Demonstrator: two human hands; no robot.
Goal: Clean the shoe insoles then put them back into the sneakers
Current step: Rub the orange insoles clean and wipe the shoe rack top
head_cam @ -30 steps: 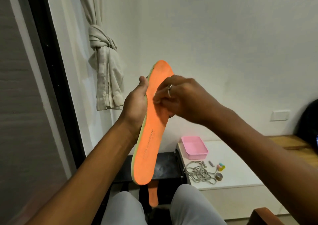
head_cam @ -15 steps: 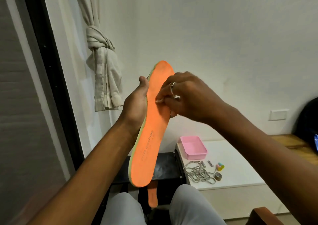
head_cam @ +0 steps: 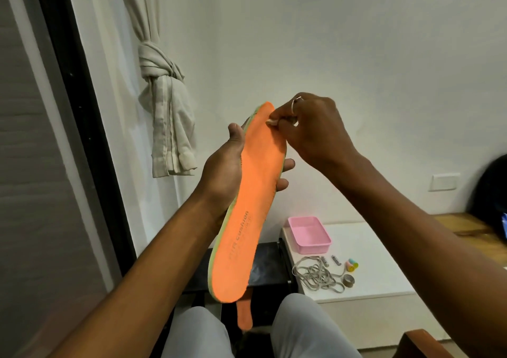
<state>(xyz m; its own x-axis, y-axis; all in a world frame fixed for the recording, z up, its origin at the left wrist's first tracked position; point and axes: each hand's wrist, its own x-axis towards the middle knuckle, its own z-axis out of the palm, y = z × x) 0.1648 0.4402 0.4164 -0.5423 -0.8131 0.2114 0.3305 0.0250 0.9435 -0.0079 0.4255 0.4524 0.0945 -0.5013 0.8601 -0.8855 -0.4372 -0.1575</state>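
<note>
While the left hand (head_cam: 222, 176) props the orange insole (head_cam: 252, 201) upright, thumb on its left edge and fingers (head_cam: 286, 163) curled round from behind, the right hand (head_cam: 315, 130) pinches a small pale wad (head_cam: 271, 122) tight against the toe end. A second insole (head_cam: 244, 316) lies low between the knees. On the right, a pink tray (head_cam: 310, 234) and loose laces (head_cam: 315, 275) sit on the white tabletop (head_cam: 378, 253).

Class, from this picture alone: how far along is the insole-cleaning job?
Done: both insoles are out. In hand: the left hand grips one orange insole; the right hand presses a small white wipe near its toe. Left: the second insole below, then refitting; no sneakers are visible.
</note>
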